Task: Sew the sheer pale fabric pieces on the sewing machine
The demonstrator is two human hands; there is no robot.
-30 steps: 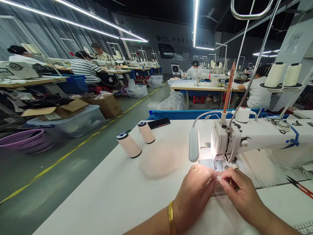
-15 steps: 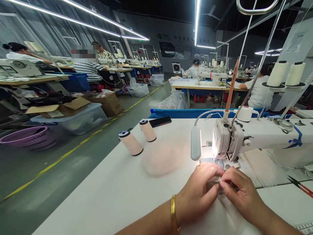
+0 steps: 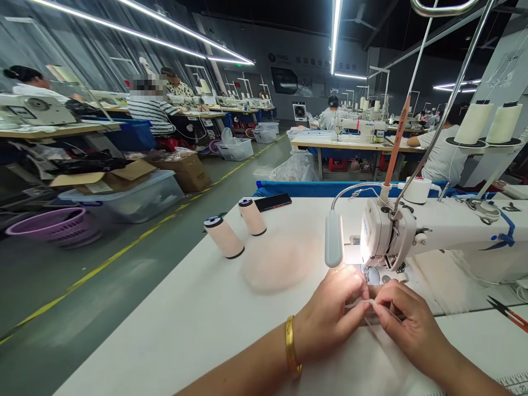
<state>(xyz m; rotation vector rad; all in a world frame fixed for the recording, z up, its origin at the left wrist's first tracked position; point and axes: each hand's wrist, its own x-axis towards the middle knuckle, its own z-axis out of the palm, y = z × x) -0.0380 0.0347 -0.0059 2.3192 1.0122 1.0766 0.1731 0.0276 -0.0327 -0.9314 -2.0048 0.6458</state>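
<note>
My left hand [image 3: 336, 305], with a gold bangle at the wrist, pinches the edge of a thin sheer white fabric [image 3: 370, 302]. Close beside it, my right hand [image 3: 406, 313] grips the same edge between thumb and forefinger. Both hands sit just in front of the needle area of a white sewing machine [image 3: 388, 231]. The fabric is so sheer that its outline over the white tabletop is hard to make out. A lit lamp [image 3: 334, 240] hangs left of the machine head. To the left lies a pale pink sheer piece [image 3: 282, 261].
Two thread cones [image 3: 224, 237] and a black phone [image 3: 273, 202] are at the table's far left edge. Black-and-red thread snips [image 3: 509, 314] and a ruler [image 3: 513, 382] lie at right. Beyond the table, co-workers sit at other machines along an aisle with a purple basket [image 3: 58, 228].
My fingertips have drawn closer together along the fabric edge, and the left fingers have closed more. The whole view has shifted slightly.
</note>
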